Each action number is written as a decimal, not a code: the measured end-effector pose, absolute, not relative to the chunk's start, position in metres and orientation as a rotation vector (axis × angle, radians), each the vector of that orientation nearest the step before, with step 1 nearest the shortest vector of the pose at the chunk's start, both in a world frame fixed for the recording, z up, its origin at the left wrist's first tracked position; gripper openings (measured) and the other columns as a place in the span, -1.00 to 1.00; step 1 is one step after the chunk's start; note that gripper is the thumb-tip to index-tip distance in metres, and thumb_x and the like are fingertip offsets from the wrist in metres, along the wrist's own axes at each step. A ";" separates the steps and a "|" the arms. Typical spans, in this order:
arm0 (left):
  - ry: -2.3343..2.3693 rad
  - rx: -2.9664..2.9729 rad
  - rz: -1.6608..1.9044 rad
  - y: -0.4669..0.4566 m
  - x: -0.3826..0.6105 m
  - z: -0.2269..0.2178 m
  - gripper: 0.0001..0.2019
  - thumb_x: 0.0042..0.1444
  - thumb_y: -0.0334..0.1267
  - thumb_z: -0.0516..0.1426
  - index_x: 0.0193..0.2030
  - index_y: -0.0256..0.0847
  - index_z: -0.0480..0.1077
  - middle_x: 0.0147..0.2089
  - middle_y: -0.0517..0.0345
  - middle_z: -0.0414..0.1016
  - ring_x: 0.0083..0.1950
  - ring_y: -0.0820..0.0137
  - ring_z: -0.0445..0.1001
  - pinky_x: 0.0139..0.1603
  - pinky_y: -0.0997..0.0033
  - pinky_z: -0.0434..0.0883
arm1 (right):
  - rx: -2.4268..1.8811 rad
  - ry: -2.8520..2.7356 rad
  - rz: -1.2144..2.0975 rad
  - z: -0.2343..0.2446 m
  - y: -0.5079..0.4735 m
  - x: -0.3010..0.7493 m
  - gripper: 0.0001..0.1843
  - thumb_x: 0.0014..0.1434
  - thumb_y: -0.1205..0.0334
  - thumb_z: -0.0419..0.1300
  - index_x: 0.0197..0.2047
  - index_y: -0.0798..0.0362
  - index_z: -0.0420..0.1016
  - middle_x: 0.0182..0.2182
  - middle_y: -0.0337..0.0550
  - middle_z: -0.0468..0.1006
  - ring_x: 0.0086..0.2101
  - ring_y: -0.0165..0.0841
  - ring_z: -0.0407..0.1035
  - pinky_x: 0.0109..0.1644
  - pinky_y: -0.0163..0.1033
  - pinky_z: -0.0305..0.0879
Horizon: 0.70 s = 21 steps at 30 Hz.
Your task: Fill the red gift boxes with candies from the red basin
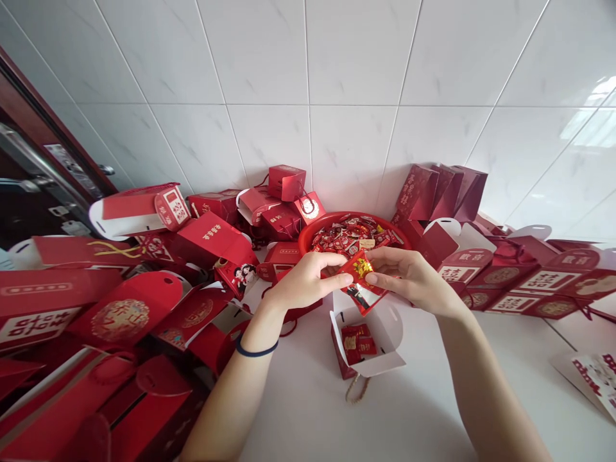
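Observation:
Both my hands pinch a shiny red candy packet with gold lettering in front of the basin. My left hand has its thumb and fingers on the packet's left side, and my right hand grips the right side. Just below the packet stands an open gift box, white inside, its flaps folded outward. Several red packets lie in it, and a beaded cord handle hangs at its front. Behind my hands, a red plastic basin holds a heap of small wrapped candies.
Red gift boxes crowd the left side of the white table, many with flaps open. More boxes are stacked at the right, and a printed sheet lies at the right edge. A tiled wall rises behind.

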<state>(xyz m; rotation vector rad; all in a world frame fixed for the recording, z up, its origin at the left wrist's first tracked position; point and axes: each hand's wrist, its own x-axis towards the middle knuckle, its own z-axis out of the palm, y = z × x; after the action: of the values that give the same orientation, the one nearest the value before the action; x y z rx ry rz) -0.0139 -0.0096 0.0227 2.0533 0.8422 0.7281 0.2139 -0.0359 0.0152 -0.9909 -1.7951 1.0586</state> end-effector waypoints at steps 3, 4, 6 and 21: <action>0.811 2.014 0.732 -0.009 -0.016 0.022 -0.75 0.18 -0.10 0.24 -0.14 -0.25 0.53 -0.26 0.17 0.55 -0.22 0.36 0.49 -0.20 0.42 0.41 | -1.031 -1.854 0.999 0.015 -0.037 0.215 -0.55 0.20 0.03 0.31 0.09 0.06 0.51 -0.37 -0.19 0.57 -0.35 -0.31 0.46 -0.23 -0.17 0.44; 0.811 1.994 0.742 -0.009 -0.017 0.021 -0.69 0.18 -0.08 0.24 -0.04 -0.25 0.52 -0.24 0.15 0.56 -0.20 0.35 0.50 -0.18 0.41 0.43 | -1.044 -1.877 1.003 0.014 -0.038 0.216 -0.54 0.21 0.07 0.29 0.14 0.04 0.47 -0.43 -0.25 0.52 -0.41 -0.36 0.41 -0.29 -0.22 0.40; 0.850 1.971 0.778 -0.007 -0.020 0.020 -0.60 0.19 -0.04 0.23 0.07 -0.24 0.49 -0.20 0.11 0.58 -0.16 0.33 0.53 -0.13 0.38 0.46 | -1.095 -1.946 1.017 0.012 -0.039 0.215 -0.57 0.22 0.15 0.25 0.15 0.01 0.46 -0.45 -0.30 0.48 -0.49 -0.43 0.32 -0.39 -0.28 0.31; 0.919 2.182 0.568 -0.004 -0.025 0.020 -0.75 0.26 -0.13 0.14 -0.11 -0.21 0.58 -0.21 0.11 0.66 -0.21 0.33 0.57 -0.19 0.43 0.42 | -1.469 -2.179 0.724 -0.004 -0.057 0.206 -0.70 0.16 0.34 0.13 -0.02 -0.01 0.45 -0.51 -0.32 0.47 -0.49 -0.38 0.35 -0.39 -0.31 0.24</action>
<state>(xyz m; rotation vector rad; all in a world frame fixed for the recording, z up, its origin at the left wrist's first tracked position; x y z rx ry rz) -0.0253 -0.0041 0.0197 2.1819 0.9187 0.5684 0.2060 -0.0568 -0.0039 -1.4695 -2.1792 0.7244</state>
